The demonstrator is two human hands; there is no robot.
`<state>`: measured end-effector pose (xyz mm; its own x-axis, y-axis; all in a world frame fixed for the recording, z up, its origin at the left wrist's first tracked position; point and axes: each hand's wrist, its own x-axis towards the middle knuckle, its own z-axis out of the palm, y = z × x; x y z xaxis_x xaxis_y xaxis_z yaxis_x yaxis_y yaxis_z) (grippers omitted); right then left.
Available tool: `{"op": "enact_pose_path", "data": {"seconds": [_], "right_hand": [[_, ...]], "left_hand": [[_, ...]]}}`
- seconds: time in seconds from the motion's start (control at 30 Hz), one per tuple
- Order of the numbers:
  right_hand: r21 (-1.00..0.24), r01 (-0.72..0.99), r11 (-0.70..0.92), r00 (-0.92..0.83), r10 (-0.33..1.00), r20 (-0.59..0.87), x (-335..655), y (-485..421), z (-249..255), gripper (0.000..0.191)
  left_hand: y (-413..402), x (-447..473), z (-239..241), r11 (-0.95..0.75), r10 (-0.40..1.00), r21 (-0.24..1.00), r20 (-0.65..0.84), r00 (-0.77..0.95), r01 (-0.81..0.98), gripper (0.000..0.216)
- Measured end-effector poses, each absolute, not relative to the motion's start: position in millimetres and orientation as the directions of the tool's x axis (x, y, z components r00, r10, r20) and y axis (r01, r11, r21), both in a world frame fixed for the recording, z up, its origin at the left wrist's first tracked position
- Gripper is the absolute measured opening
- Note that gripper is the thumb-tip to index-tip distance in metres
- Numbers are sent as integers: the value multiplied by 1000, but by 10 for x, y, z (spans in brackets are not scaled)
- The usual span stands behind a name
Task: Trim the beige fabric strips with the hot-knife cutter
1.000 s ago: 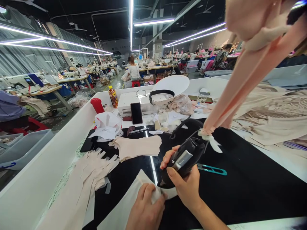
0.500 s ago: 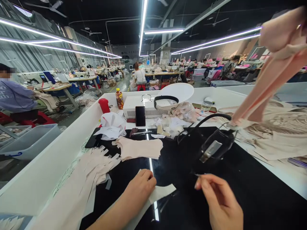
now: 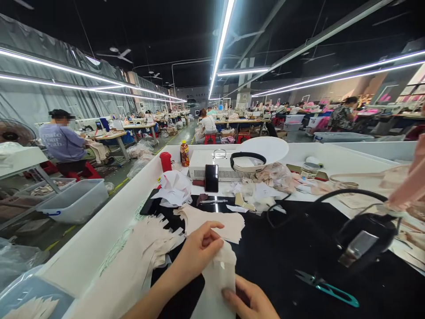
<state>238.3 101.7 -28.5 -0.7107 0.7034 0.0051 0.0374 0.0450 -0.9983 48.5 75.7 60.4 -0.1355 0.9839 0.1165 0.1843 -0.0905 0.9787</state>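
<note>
A pale cream fabric piece [image 3: 219, 283] is held upright-lengthwise over the black work surface. My left hand [image 3: 203, 248] pinches its far end between thumb and fingers. At the right edge, lower down, my right hand [image 3: 250, 299] grips the same piece, its thumb on top and its fingers partly hidden. Teal-handled thread snips [image 3: 327, 288] lie on the black surface to the right of my hands. Just beyond my left hand is a stack of cut fabric pieces [image 3: 229, 221]. A larger heap of long pieces [image 3: 133, 257] spreads at the left.
A black tool with a metal plate [image 3: 361, 246] and a cable stands at the right, pink cloth tied above it. Behind are a phone [image 3: 211, 178], a pen [image 3: 214, 202], a white box [image 3: 207, 166] and plastic scraps. White walls [image 3: 133, 199] edge the table.
My right hand has moved left onto the fabric piece. The snips now lie on the surface. My left hand has raised the fabric's end, and the view has shifted.
</note>
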Motion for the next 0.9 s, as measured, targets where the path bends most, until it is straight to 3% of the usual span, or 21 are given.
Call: {"op": "enact_pose_path", "data": {"seconds": [0.1, 0.2, 0.37, 0.6, 0.8, 0.9], "right_hand": [[-996, 62, 65, -642, 767, 10, 2277, 1201, -197, 51], [-953, 214, 213, -533, 843, 69, 2228, 1507, -75, 47], [-900, 317, 298, -391, 906, 162, 2135, 1995, 31, 43], [-823, 405, 398, -277, 911, 305, 1984, 2495, -52, 41], [-754, 431, 496, -344, 863, 371, 1974, 2678, -221, 39], [-728, 412, 549, -397, 827, 399, 2028, 2589, -260, 43]], "left_hand": [[827, 199, 573, -88, 955, 985, 126, -268, 151, 46], [892, -41, 515, -82, 911, 986, 132, -392, 143, 50], [1032, -256, 352, -74, 839, 971, 184, -512, 228, 46], [1351, -492, 2, 78, 834, 921, 150, -532, 382, 34], [1413, -463, -146, 158, 860, 841, 141, -491, 518, 37], [1181, -377, -14, 130, 873, 789, 196, -447, 601, 26]]}}
